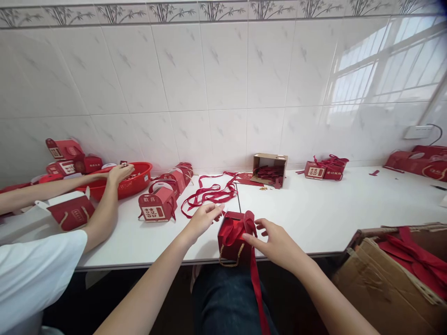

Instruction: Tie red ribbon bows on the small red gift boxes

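Dark jeans [226, 298] lie nearest us, under the table's near edge. To the right we note a brown carton [373, 288] holding red ribbon [415, 265]. At the near edge of the white table [314, 209], between the two hands, we find a red gift box [228, 249] with a rope handle [240, 255] and a bow; one ribbon tail [257, 284] hangs over the edge. We find the left hand [200, 223] at its far left corner, fingertips narrowed; we cannot tell whether they hold anything. The right hand [275, 239] is at its right side, thumb and fingers apart about the bow. Farther left, we see a co-worker's hand [119, 173] over a red basin [134, 186]. Loose ribbons [209, 193] and a small open carton [270, 160] lie farther back, before the tiled wall [226, 83].
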Demonstrator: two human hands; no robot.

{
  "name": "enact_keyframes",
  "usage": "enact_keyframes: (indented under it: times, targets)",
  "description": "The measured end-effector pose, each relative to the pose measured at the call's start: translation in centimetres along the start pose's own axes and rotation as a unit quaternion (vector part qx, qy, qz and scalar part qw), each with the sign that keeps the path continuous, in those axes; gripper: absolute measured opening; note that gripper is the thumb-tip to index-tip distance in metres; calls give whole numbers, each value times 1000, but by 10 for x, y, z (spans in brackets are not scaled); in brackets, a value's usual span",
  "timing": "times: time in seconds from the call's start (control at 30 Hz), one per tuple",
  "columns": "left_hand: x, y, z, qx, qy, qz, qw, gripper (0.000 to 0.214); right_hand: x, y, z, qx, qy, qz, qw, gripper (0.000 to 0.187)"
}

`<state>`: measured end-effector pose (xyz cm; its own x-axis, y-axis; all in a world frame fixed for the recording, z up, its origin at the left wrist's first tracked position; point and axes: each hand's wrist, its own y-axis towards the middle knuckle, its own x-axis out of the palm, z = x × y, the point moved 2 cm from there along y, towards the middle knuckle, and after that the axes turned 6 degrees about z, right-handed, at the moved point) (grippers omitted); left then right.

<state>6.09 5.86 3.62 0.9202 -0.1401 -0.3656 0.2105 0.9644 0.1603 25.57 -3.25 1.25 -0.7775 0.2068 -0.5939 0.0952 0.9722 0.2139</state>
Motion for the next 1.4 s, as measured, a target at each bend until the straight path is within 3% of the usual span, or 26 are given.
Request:
enact_keyframes:
  times: [0.13, 0.3, 0.37, 0.47, 0.6, 0.63, 0.7, 0.77, 0.83, 0.9, 1.03, 1.17, 1.27, 1.4]
  targets:
    - [0, 3, -2, 40, 15, -3, 999, 34, 9, -2, 1, -32, 39, -12, 999, 67]
    - [-6, 5, -21, 63, 126, 29, 990, 33, 17, 0, 7, -10, 30, -6, 999, 67]
    - [-11, 3, -31, 80, 250, 39, 964, 30, 17, 1, 8, -3, 35, -8, 999, 67]
    - [-25, 1, -45, 76, 436, 78, 893, 20, 15, 2, 10, 1, 47, -14, 999, 69]
    - [-41, 1, -54, 41, 502, 137, 853, 6, 14, 4, 13, 10, 78, -33, 996, 72]
    - [-40, 2, -53, 45, 495, 142, 856, 9, 14, 4, 13, 12, 86, -39, 995, 72]
    - [-32, 5, -48, 68, 415, 128, 898, 16, 15, 5, 16, 17, 94, -43, 995, 73]
    - [-18, 7, -40, 87, 257, 88, 959, 26, 15, 5, 18, 21, 92, -34, 995, 72]
    - [-3, 8, -31, 81, 107, 41, 990, 34, 14, 5, 21, 29, 88, -18, 995, 72]
    - [10, 6, -25, 64, 35, 6, 997, 37, 13, 6, 24, 36, 87, -6, 996, 70]
    - [19, 1, -20, 50, 19, -9, 999, 38, 8, 10, 26, 17, 112, 14, 993, 57]
    - [19, -4, -24, -16, 7, -62, 998, 40, 0, 18, 27, -10, 169, 14, 985, 37]
    - [14, -5, -24, -34, 29, -79, 996, 43, -7, 23, 27, -22, 154, 0, 988, 30]
    - [6, -2, -18, -52, 15, -92, 994, 46, -17, 30, 25, -86, 89, 74, 990, 19]
